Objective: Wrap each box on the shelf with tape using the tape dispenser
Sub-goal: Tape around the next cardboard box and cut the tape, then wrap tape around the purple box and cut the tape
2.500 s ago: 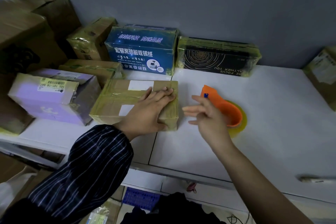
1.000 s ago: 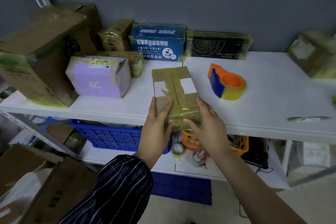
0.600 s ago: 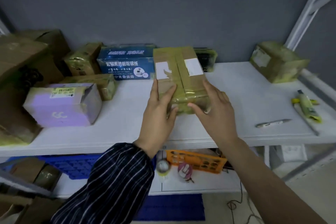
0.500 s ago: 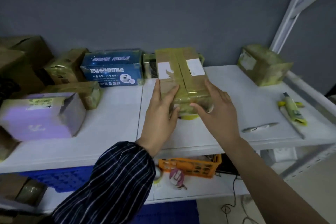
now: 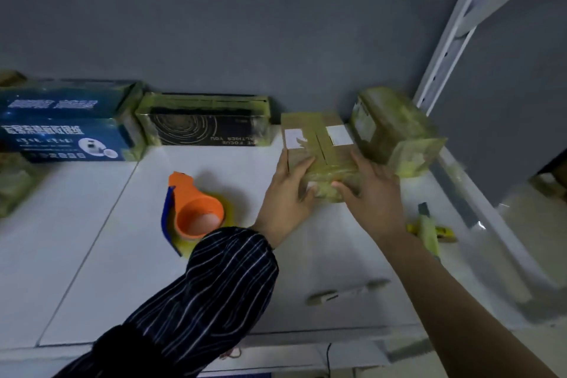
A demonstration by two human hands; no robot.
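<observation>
A brown taped box [image 5: 319,144] with two white labels sits at the back right of the white shelf [image 5: 92,239]. My left hand [image 5: 285,196] lies on its left side and my right hand [image 5: 374,193] on its right side. On both, the fingers are straight along the top and the thumbs press the near face. The orange and blue tape dispenser [image 5: 196,209], loaded with a yellowish roll, lies on the shelf left of my left wrist, untouched.
A tape-wrapped box [image 5: 395,135] stands right beside the held one. A black box [image 5: 202,123] and a blue box [image 5: 67,126] line the back wall. A pen [image 5: 346,291] and a yellow-handled cutter [image 5: 429,230] lie near my right forearm. A white shelf post [image 5: 460,18] rises at right.
Both hands lifted the brown box from the shelf's left part, carried it right and set it down at the back beside the wrapped box. The dispenser stayed put.
</observation>
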